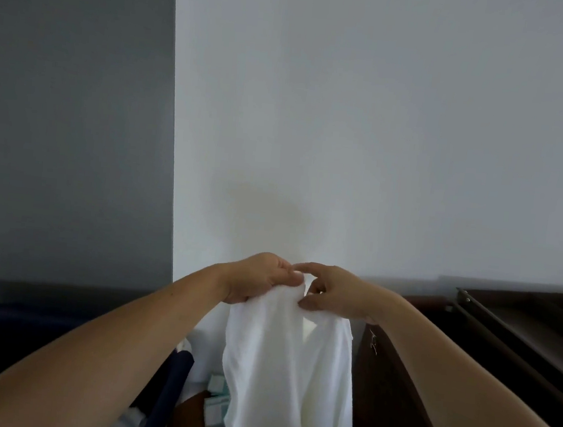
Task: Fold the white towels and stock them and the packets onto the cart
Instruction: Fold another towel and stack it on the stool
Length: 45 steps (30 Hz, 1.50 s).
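A white towel (287,375) hangs down in front of me, held up by its top edge at chest height. My left hand (260,278) grips the top edge on the left. My right hand (329,292) pinches the same edge just to the right, with its index finger stretched toward the left hand. The two hands almost touch. Below and left of the towel, pale green and white packets (217,396) show in part. The cart itself cannot be made out.
A dark wooden cabinet (393,396) with metal drawer handles stands at the right, with its top (520,326) running back to the wall. A dark blue cloth (171,375) lies at lower left. A white wall (351,116) is straight ahead.
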### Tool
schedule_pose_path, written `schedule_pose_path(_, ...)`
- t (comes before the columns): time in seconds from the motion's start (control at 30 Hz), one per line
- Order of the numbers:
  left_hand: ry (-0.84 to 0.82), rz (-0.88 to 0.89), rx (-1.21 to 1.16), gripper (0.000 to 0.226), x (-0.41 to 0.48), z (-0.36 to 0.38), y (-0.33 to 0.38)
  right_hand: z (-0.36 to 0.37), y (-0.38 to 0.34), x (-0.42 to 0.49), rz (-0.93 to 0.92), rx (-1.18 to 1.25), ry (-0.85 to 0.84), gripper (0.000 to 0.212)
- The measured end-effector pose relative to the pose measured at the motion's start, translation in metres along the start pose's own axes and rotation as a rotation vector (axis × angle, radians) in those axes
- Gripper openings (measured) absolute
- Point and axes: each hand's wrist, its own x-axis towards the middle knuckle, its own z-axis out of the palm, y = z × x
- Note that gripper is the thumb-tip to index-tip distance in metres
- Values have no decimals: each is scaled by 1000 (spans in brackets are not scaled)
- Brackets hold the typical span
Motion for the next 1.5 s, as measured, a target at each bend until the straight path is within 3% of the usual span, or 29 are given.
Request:
schedule_pose_path(0.2,-63,-2,213,26,-6,0,-5,3,1,6,-25,-168,22,7)
schedule_pose_path(0.37,4,-11,386,32,-11,-15,-24,-14,9,7,40,-110,113,15)
schedule_pose_path(0.47,71,11,353,30,-15,-26,-35,-23,16,10,92,-69,188,15)
schedule_pose_path(0.63,199,60,143,24,-19,-41,-48,-27,30,18,164,-4,280,12)
schedule_pose_path(0.77,238,65,-219,28,-14,-35,-52,-23,34,25,200,71,363,7)
schedule_pose_path(0.93,292,-25,-525,25,-2,-19,-35,-14,26,29,243,272,556,26)
schedule_pose_path(1.07,401,-22,-447,25,11,-4,-25,10,3,26,186,289,646,21)
schedule_pose_path(1.2,396,29,-231,32,21,12,-18,27,-12,23,138,220,694,20)
schedule_pose_path(1.5,335,6,-47,32,22,17,-14,38,-9,15,87,157,748,21)
